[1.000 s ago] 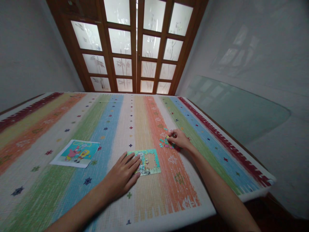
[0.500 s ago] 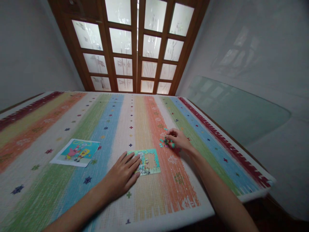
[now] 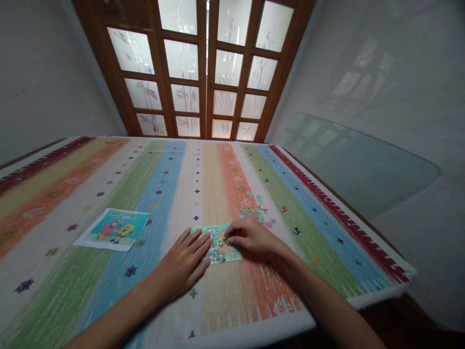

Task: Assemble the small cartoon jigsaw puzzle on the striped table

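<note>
Puzzle board (image 3: 234, 256) lies on the near-middle part of the striped tablecloth (image 3: 221, 295), between the two hands. Key relation: the brown uncovered patch (image 3: 223, 249) in the board's right half sits beneath and just to the near side of the right hand's (image 3: 254, 236) fingertips; that hand comes in from the right and is the nearer one to the patch. Its thumb and fingers are drawn into a pinch, a small yellowish piece (image 3: 227, 242) at the tips, judged to be held; whether it touches the board cannot be told. Left hand (image 3: 187, 259) lies flat, fingers extended and slightly parted, over the board's left part, gripping nothing visible. In view the board runs longer left to right, though the slant and the covering hand leave its true long axis uncertain. Container-like item: the board alone, bearing fitted pieces around the patch. Loose pieces (image 3: 250, 212), mostly teal with some pink, are scattered on the cloth beyond the right hand. Printed picture sheet (image 3: 118, 230) lies well to the left, tilted.
</note>
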Available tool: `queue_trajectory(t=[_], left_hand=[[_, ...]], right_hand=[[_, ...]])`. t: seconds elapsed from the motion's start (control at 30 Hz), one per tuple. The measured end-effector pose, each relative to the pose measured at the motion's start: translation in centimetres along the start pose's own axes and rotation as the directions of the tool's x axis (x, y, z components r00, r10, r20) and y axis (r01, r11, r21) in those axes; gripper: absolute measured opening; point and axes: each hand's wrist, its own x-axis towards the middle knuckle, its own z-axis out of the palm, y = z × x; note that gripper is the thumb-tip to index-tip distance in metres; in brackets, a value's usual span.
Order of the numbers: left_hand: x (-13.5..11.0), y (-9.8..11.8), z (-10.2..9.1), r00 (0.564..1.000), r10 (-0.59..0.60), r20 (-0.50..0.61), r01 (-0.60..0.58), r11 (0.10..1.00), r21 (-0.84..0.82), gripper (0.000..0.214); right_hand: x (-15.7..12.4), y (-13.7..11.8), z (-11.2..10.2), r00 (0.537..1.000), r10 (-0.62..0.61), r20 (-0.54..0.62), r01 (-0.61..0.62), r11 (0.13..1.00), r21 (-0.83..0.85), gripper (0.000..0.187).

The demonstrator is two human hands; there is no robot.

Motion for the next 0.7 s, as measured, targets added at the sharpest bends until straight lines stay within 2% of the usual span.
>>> queue_trajectory(t=[0.2, 0.5, 0.7], left_hand=[[-0.1, 0.0, 0.1, 1.0, -0.006, -0.013, 0.006, 1.0, -0.015, 0.047], [0.0, 0.1, 0.0, 1.0, 0.003, 0.012, -0.003, 1.0, 0.006, 0.045], [0.0, 0.1, 0.0, 1.0, -0.002, 0.0, 0.002, 1.0, -0.026, 0.046]], right_hand=[[0.3, 0.3, 0.7, 0.998, -0.051, -0.027, 0.048, 0.994, -0.103, 0.02], [0.4, 0.2, 1.5, 0.99, -0.12, -0.074, 0.109, 0.985, -0.137, 0.018], [0.3, 0.2, 1.7, 0.98, -0.18, -0.085, 0.153, 0.956, -0.25, 0.015]])
